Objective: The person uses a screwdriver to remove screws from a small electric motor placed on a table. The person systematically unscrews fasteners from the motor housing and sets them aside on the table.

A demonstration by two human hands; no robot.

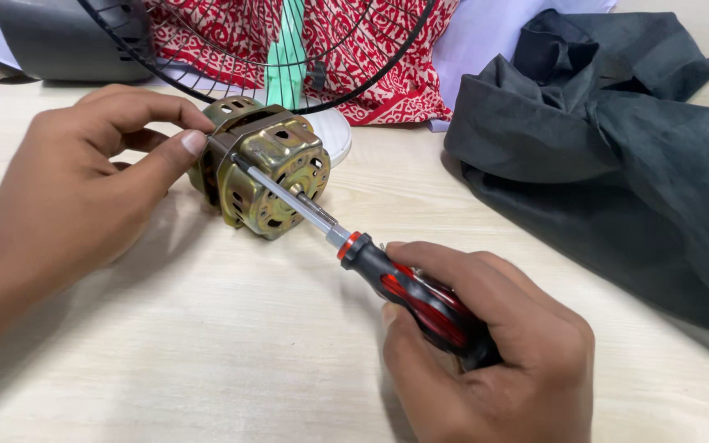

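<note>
I saw the left hand (67, 197) pinching the fan motor (264, 168) with its fingers (182, 146); the right hand (494, 344) gripped the screwdriver (387, 275), its tip touching the motor.

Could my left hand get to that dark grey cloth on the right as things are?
Probably not easily. The left hand grips the motor, and the screwdriver and right hand lie between it and the dark grey cloth.

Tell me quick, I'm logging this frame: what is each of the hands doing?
Left hand: closed, thumb and fingers gripping the brass-coloured motor.
Right hand: closed around the red-and-black screwdriver, its tip at the motor's top edge.
</note>
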